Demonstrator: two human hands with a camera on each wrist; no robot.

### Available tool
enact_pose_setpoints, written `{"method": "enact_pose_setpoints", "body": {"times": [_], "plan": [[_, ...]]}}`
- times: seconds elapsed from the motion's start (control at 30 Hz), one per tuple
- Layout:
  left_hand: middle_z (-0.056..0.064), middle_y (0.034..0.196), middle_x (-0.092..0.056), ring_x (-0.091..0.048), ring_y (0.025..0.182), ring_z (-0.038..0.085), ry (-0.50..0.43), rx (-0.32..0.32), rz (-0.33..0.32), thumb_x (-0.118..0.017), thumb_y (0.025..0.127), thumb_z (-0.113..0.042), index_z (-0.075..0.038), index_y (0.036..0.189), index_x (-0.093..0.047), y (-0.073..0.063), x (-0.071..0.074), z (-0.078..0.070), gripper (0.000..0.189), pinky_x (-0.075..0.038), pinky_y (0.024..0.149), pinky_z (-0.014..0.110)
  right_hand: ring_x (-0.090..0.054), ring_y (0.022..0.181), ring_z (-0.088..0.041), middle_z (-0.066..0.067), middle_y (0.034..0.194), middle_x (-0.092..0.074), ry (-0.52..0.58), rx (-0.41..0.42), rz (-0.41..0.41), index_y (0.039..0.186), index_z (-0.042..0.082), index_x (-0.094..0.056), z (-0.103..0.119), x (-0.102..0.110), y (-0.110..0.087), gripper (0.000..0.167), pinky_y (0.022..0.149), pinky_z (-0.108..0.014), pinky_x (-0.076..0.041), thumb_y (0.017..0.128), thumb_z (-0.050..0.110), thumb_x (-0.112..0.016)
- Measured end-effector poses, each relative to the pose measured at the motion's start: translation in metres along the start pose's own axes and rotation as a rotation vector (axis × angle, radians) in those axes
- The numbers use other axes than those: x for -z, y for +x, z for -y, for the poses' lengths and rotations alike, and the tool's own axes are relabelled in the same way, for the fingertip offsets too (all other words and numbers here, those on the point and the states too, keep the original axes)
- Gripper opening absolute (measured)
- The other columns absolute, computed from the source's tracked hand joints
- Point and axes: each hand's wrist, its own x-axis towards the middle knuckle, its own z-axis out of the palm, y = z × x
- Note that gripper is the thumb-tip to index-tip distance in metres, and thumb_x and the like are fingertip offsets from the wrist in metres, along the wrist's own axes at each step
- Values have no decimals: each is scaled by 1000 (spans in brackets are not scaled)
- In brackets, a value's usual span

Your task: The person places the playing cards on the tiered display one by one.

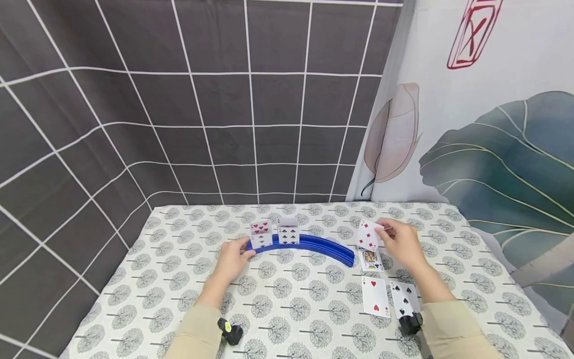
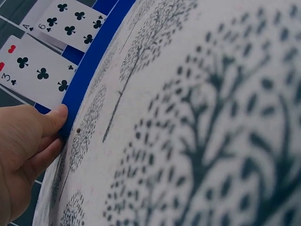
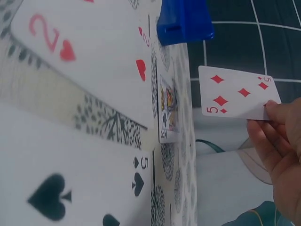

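A curved blue playing-card holder (image 1: 316, 243) lies on the table, and my left hand (image 1: 233, 259) grips its left end, thumb on the near side. Upright in its slots stand a three of clubs (image 2: 42, 73) with a red hearts card (image 1: 260, 228) behind it, and a six of clubs (image 2: 70, 22) with an ace (image 2: 29, 23) behind. Between thumb and fingers, my right hand (image 1: 402, 244) pinches the five of diamonds (image 3: 237, 94) by one edge, raised off the table beyond the holder's right end. Below that card lies a king of clubs (image 1: 371, 261), partly covered in the head view.
Face up on the table nearer me are a two of hearts (image 1: 375, 297) and a five of spades (image 1: 405, 297), the latter partly hidden by the right wrist camera (image 1: 410, 324). A tree-patterned cloth (image 1: 273, 319) covers the table. A dark grid curtain (image 1: 278, 99) hangs behind.
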Motion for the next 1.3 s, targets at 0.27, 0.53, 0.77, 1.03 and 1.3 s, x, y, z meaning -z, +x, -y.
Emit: {"method": "enact_pose_setpoints", "body": {"times": [0.27,0.53,0.77,1.03,1.3], "plan": [[23,115,-71,-71,105,34,-11,-14,-14,-77,88,-9,4,132,-62,0,0,0,49,-57,97,44,-73,75,-34,-24,90,-73,30,16,-17,107,-7,-70,11,-7,6,19,64,-30,-64,89,-4,-72],[23,115,-71,-71,105,34,-10,-2,-4,-77,88,-9,5,134,-61,0,1,1,51,-57,98,45,-74,79,-35,-24,93,-73,56,24,-10,108,-7,-70,18,-14,10,20,67,-29,-64,88,-5,-73],[25,118,-69,-70,107,36,-4,-4,-1,-78,87,-9,6,134,-59,-1,2,1,52,-57,98,46,-74,76,-34,-23,91,-73,78,45,-34,104,-6,-71,26,-20,14,16,65,-32,-65,88,-5,-74],[24,115,-70,-71,105,34,-11,1,1,-77,88,-9,6,133,-60,0,2,0,51,-57,98,44,-74,76,-32,-21,90,-74,108,48,-27,102,-5,-72,33,-26,15,13,66,-26,-64,88,-5,-73],[25,115,-70,-72,103,34,-18,-18,-4,-78,86,-8,7,132,-60,1,1,2,52,-59,95,44,-74,75,-32,-20,89,-73,103,89,-20,103,-5,-71,36,-32,21,15,67,-36,-65,88,-4,-74]]}}
